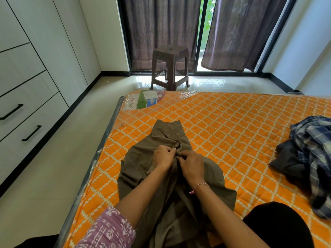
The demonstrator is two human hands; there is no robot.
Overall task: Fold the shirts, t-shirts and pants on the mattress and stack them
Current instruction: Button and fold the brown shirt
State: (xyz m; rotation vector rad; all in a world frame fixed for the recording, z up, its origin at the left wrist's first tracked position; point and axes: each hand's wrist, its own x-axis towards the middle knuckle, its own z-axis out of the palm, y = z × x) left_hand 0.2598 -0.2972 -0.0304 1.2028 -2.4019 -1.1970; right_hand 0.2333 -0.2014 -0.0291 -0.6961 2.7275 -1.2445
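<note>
An olive-brown shirt (166, 135) lies spread on the orange patterned mattress (232, 119), collar pointing away from me. My left hand (163, 156) and my right hand (191, 165) meet at the shirt's front placket, each pinching the fabric near a button. A heap of unfolded clothes sits at the right edge: a blue plaid shirt (311, 140) on top of a dark garment (288, 158).
A brown plastic stool (170, 67) stands on the floor beyond the mattress, before dark curtains (161, 29). White wardrobe drawers (26, 97) line the left wall. A printed label (145, 99) lies under the mattress's plastic wrap at its far left corner. My dark-clad knee (275, 224) rests bottom right.
</note>
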